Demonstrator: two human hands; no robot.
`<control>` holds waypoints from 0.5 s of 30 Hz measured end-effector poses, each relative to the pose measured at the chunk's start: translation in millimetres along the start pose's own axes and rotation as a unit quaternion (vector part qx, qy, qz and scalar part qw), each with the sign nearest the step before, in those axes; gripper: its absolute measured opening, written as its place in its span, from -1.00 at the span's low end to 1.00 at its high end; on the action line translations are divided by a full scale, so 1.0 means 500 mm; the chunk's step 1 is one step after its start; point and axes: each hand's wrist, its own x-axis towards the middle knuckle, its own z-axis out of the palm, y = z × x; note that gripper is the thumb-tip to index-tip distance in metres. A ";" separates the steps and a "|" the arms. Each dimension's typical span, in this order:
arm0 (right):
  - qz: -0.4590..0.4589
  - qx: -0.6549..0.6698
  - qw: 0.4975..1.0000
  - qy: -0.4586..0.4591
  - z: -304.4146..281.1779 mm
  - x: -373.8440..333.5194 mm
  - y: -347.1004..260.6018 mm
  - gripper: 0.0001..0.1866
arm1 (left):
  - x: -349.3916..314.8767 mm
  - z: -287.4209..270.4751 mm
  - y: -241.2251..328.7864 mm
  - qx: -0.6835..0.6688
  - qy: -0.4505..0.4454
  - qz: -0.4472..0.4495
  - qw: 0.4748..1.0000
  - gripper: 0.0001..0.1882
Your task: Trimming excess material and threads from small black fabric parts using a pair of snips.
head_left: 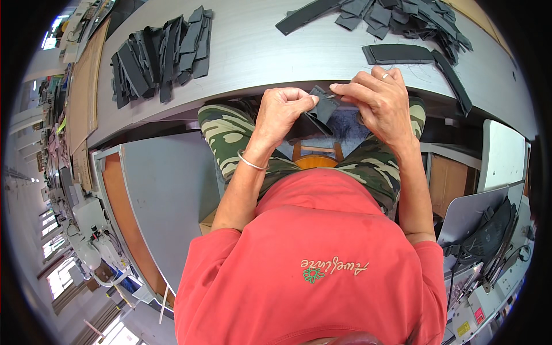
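Observation:
My left hand [280, 114] pinches a small dark grey fabric piece [323, 112] between thumb and fingers, just off the near edge of the table and above my lap. The piece hangs folded, with its lower part darker. Close by on the right, my right hand [380, 103] is closed, its thumb and forefinger pressed together at the fabric's upper right corner. A thin, light-coloured tip shows at those fingers; what it belongs to is too small to make out.
On the pale table [247, 54] lie a row of dark fabric strips [164, 54] at left and a loose heap of them [397, 20] at far right. Two strips [397, 54] lie nearer me. A grey panel [169, 178] stands left of my legs; a black bag [489, 233] is at right.

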 end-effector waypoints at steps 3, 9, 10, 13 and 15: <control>0.004 0.026 1.000 -0.006 0.004 0.001 0.004 -0.81 | -0.001 -0.001 0.003 -0.008 -0.007 0.001 1.000 -0.83; 0.054 0.115 0.992 -0.026 0.014 -0.008 0.007 -0.83 | -0.003 0.001 0.012 -0.034 -0.022 0.006 0.999 -0.82; 0.060 0.119 0.991 -0.025 0.015 -0.009 0.005 -0.84 | -0.005 0.000 0.015 -0.036 -0.029 -0.001 0.999 -0.82; 0.045 0.105 0.993 -0.008 0.024 -0.008 0.001 -0.86 | -0.006 -0.005 0.013 -0.030 -0.041 -0.009 0.999 -0.83; 0.070 0.114 0.991 -0.008 0.024 -0.011 -0.003 -0.85 | -0.008 -0.003 0.017 -0.022 -0.047 -0.008 0.999 -0.83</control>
